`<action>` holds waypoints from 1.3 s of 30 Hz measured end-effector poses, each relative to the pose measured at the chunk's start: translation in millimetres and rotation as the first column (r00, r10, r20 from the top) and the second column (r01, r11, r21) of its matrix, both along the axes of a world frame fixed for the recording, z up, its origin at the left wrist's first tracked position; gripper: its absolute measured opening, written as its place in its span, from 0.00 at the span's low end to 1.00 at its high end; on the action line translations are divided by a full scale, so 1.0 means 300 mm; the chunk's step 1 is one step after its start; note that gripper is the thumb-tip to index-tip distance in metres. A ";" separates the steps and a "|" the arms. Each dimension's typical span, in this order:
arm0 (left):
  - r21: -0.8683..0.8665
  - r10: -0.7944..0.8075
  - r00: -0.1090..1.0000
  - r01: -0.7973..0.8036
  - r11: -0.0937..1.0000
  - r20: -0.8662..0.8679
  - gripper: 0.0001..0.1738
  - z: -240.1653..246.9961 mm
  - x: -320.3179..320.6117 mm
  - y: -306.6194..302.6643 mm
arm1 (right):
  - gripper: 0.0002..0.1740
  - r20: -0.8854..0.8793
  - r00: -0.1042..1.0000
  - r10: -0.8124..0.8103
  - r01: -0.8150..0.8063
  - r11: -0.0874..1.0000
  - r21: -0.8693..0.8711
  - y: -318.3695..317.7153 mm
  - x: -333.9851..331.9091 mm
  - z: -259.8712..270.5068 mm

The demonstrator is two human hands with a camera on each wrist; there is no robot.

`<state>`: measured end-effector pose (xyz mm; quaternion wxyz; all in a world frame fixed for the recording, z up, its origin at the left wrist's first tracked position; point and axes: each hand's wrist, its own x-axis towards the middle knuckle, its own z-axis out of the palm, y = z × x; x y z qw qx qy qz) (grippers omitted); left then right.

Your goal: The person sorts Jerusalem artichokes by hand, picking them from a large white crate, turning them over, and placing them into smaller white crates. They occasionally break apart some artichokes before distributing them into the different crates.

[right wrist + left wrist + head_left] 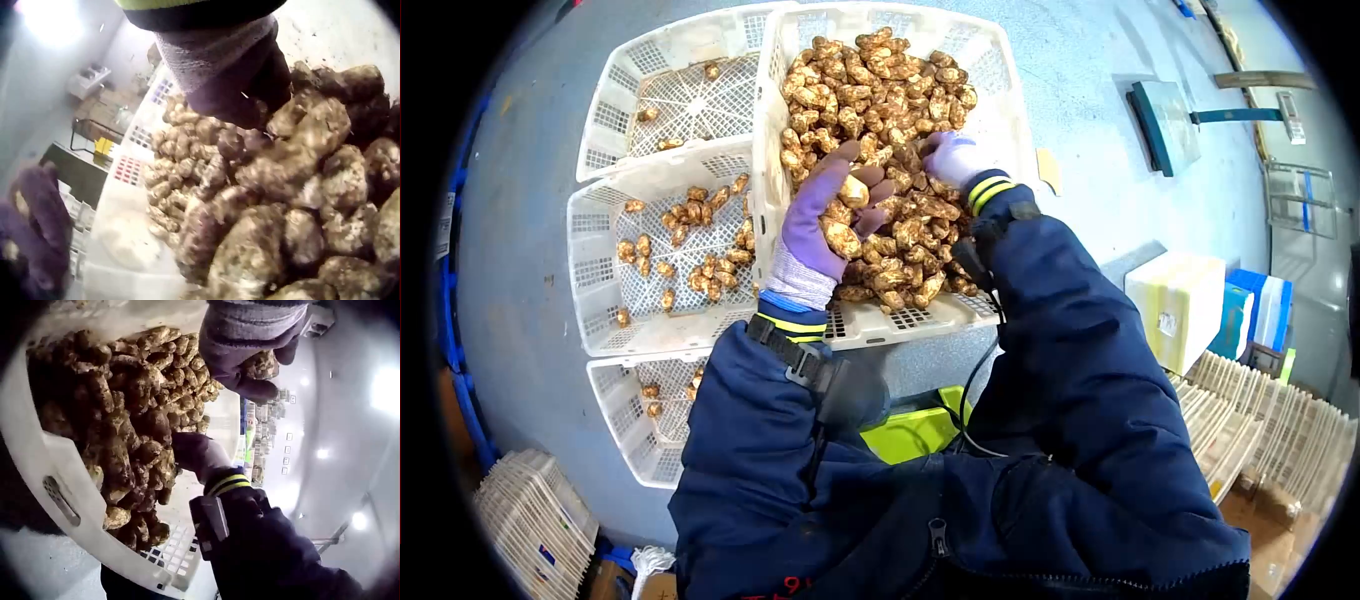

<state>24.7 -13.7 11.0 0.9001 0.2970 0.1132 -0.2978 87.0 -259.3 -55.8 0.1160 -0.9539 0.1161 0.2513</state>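
In the head view, my left hand (pixel 820 215) wears a purple glove and its curled fingers hold several brown-and-cream knobbly tubers (pixel 841 238) above the pile. The left wrist view shows a tuber (pixel 259 365) between its gloved fingers. My right hand (pixel 960 160), also gloved, reaches into the heap of tubers (pixel 870 85) in the large white crate (pixel 998 90). In the right wrist view, the right hand (pixel 231 94) points down among the tubers, its fingertips partly hidden; I cannot tell whether they grip one.
Left of the large crate stand white crates, an upper one (pixel 615 105), a middle one (pixel 585 260) and a lower one (pixel 625 420), each with some tubers. Stacked white crates (pixel 540 520) stand lower left. A platform scale (pixel 1165 125) and a yellow-and-white box (pixel 1175 305) are at right.
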 end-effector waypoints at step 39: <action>0.119 0.047 0.999 -0.050 0.992 0.024 0.22 0.076 -0.013 0.011 | 0.30 -0.324 0.923 -0.207 0.290 -0.177 0.940 0.007 -0.308 0.386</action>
